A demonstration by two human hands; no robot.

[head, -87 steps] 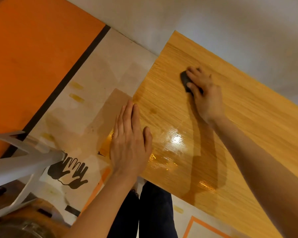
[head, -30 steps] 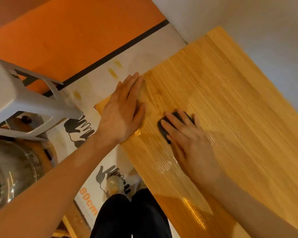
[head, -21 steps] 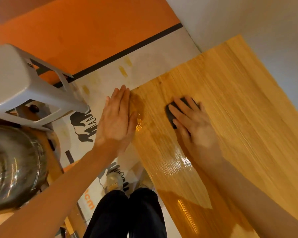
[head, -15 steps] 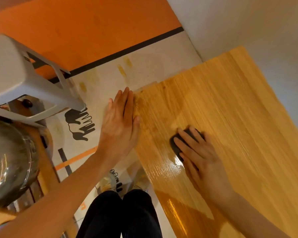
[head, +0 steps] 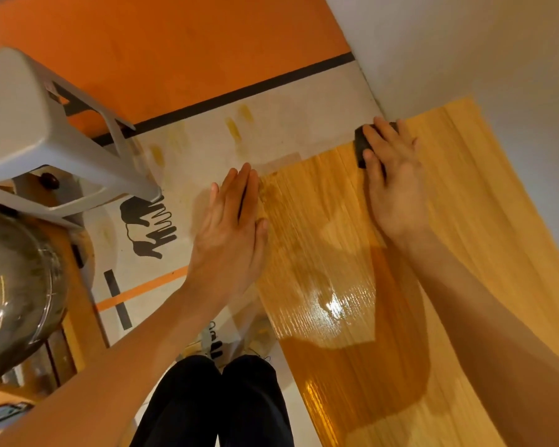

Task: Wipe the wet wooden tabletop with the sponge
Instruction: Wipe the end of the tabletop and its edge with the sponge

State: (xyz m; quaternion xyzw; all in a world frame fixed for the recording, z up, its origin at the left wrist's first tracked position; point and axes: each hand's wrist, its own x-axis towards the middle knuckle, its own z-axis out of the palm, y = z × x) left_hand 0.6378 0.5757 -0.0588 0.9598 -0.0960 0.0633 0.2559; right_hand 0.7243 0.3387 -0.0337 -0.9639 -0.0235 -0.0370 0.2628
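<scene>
The wooden tabletop runs from the wall at the upper right down to the bottom of the view. A wet sheen glistens near its left edge, below the middle. A dark sponge lies at the table's far left corner, close to the wall. My right hand presses flat on the sponge and covers most of it. My left hand rests flat, fingers together, on the table's left edge and holds nothing.
A grey plastic stool stands at the left on the orange and white floor. A shiny metal bowl sits on a wooden stand below it. A white wall borders the table. My dark trouser legs show at the bottom.
My right hand has pushed the sponge away from me, from the wet middle of the board up to the far left corner. My left hand stayed at the left edge.
</scene>
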